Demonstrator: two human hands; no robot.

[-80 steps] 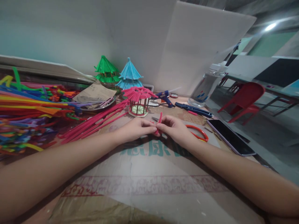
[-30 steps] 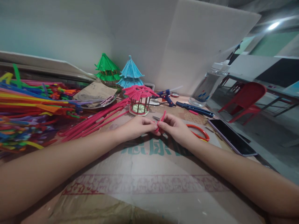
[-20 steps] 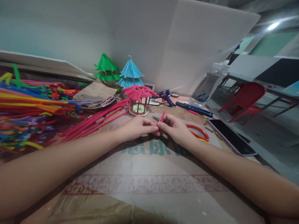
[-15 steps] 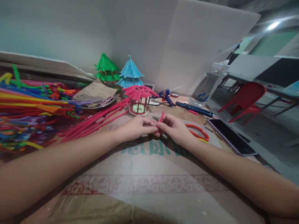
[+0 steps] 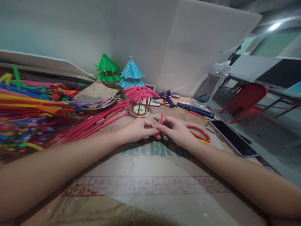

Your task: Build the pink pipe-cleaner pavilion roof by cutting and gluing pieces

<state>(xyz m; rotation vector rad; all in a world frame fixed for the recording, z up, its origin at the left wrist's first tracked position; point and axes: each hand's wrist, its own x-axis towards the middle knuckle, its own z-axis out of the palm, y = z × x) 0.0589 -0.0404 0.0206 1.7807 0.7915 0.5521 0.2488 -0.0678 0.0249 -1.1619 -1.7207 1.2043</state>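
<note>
Just in front of a small pink-roofed pavilion [image 5: 140, 92], slightly to its right, two bare hands meet over a short pink stem [image 5: 161, 118]. The right hand [image 5: 175, 129] pinches it between thumb and forefinger; the left hand [image 5: 141, 129] pinches at its lower end, where overlapping fingertips hide how far it reaches. Right-front of the pavilion, scissors [image 5: 203, 130] lie partly behind the right hand: only a blade tip and the orange handle show. The frame cuts off both forearms [image 5: 58, 166] and the heap of coloured stems [image 5: 35, 106] left of the pavilion. Compared with half a second ago, the stem's free tip stands more upright and slightly further left; the pavilion has stayed put. In front of the pavilion, printed cardboard [image 5: 150, 166] stretches between the forearms; far to its right, the edge of the surface [image 5: 39, 216] runs beside a phone [image 5: 232, 138], with floor [image 5: 277, 147] beyond.
</note>
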